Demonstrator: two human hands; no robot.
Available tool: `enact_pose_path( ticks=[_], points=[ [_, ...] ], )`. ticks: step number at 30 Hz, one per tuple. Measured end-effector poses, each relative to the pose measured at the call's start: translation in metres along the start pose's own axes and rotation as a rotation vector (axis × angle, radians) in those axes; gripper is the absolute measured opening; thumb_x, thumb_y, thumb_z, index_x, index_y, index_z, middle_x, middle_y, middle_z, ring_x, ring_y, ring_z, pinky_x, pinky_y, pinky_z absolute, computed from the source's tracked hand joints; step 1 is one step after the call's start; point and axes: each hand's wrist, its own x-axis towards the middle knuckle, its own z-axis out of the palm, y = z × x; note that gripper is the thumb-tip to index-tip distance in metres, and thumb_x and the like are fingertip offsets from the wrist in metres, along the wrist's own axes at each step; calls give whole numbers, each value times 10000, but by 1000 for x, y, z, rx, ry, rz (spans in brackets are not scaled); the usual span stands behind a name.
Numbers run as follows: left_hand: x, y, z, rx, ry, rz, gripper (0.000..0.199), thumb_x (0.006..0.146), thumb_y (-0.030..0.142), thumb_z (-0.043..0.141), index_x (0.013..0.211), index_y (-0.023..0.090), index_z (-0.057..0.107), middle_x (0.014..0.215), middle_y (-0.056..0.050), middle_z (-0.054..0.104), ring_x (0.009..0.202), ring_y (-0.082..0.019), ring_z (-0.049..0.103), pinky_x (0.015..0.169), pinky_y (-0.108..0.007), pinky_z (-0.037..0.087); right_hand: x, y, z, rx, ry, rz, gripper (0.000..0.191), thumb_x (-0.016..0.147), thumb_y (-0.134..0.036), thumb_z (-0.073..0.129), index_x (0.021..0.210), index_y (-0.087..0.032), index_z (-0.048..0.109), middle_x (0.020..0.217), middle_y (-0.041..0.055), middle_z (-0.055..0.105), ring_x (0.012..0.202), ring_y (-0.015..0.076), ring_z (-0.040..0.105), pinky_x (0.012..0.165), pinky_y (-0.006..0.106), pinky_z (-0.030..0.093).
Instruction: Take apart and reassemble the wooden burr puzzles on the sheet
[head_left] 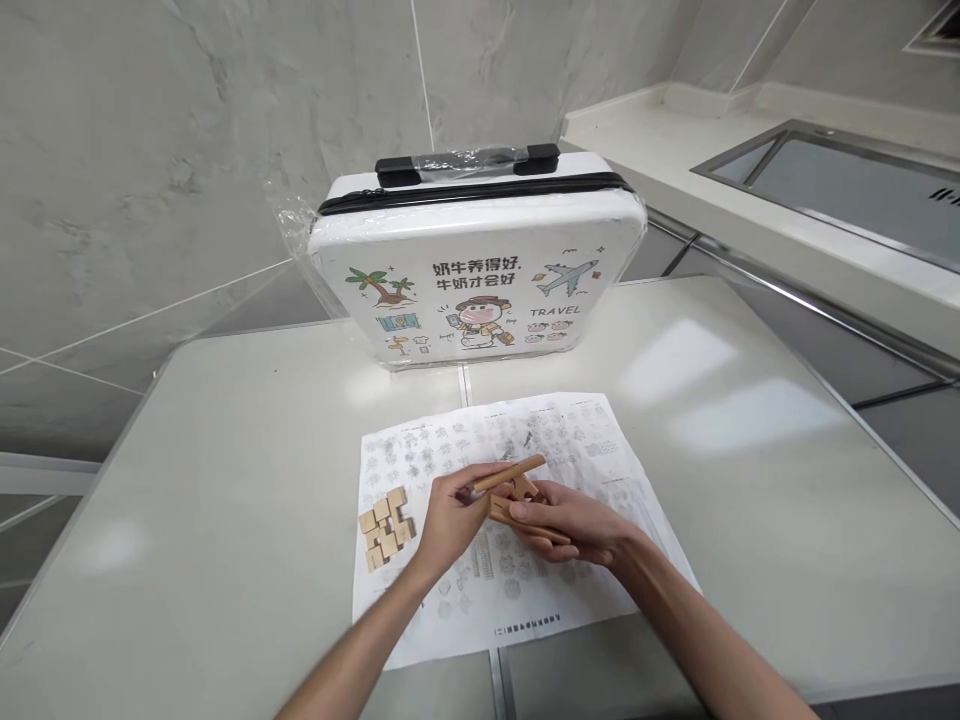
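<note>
Reddish-brown flat wooden stick point(519, 470) is held above a printed white paper sheet point(442, 640), tilted, its free end pointing up and to the right. The left hand point(452, 508) has its fingers closed around the stick's lower end. The right hand point(574, 518) grips a small group of reddish-brown wooden pieces point(505, 511), thumb on top and the remaining fingers curled beneath. The two hands are close together; whether the stick touches the pieces cannot be determined, as the fingers partly cover them.

Beside the left hand, a cluster of pale square-faced wooden blocks point(388, 543) lies on the left part of the sheet. The sheet shows creases and rows of small printed diagrams, and lies on a pale glossy surface point(225, 500), across its central seam. Beyond the sheet, a white hard-shell case point(480, 290) with cartoon prints and a black handle point(397, 172) stands upright on the surface, partly wrapped in clear plastic film point(292, 220).
</note>
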Motion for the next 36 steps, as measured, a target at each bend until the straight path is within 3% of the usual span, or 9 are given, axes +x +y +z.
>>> enact_pose_path(
  ticks=[4,7,11,16,19,23,27,31,36],
  points=[
    [0,-3,-2,-46,53,-56,292,900,320,832,1173,219,857,1149,-112,844,1030,-294,809,870,-370,668,0,0,-2,-59,-36,-34,470,916,-568,824,804,-190,568,500,-117,456,383,41,321,368,197,187],
    [1,-5,-4,-69,150,-94,379,870,393,882,1195,200,850,987,-100,847,858,-235,785,768,-313,640,-2,-2,-4,-128,-55,-39,467,899,-543,843,761,-181,582,543,-71,561,409,57,411,399,205,306],
    [3,-4,-5,-139,299,-67,437,854,432,901,1213,188,843,830,-63,804,707,-159,678,682,-263,574,-7,-5,-4,-271,-85,-5,373,899,-474,859,859,-169,647,653,-31,653,516,94,540,525,236,445],
    [8,1,-3,-344,367,-37,423,813,469,929,1122,186,868,900,-64,795,686,-114,611,714,-252,558,-7,-4,-8,-267,-150,-105,394,914,-517,828,869,-191,613,634,-82,470,521,82,401,505,235,345],
    [10,3,-2,-364,379,-32,430,824,502,913,1113,188,867,909,-56,782,696,-108,593,726,-249,556,-5,2,-13,-321,-42,-272,503,854,-613,845,751,-206,569,584,-86,407,486,83,334,468,253,271],
    [8,2,-2,-326,368,-27,430,845,501,897,1123,175,858,812,-32,748,704,-119,605,721,-239,538,-2,7,-12,-336,173,-390,528,981,-663,674,740,-203,581,586,-78,376,482,81,253,480,273,220],
    [3,1,-1,-193,357,-23,429,902,495,848,1179,167,835,763,-26,725,715,-145,635,668,-236,518,-1,7,-2,-501,398,-379,512,1025,-634,628,783,-186,680,565,-62,385,496,102,299,505,281,246],
    [-1,4,0,-5,337,-14,553,984,573,724,1380,186,746,781,-17,715,535,-103,509,472,-220,391,2,8,3,-533,549,-376,554,1028,-671,583,743,-200,645,539,-55,378,481,112,306,491,286,245],
    [-3,4,3,159,310,63,572,1046,545,641,1490,186,671,788,-21,711,705,-153,629,624,-241,521,6,11,-1,-428,581,-382,550,1012,-699,590,764,-209,621,531,-60,370,470,111,289,474,283,226]
  ],
)
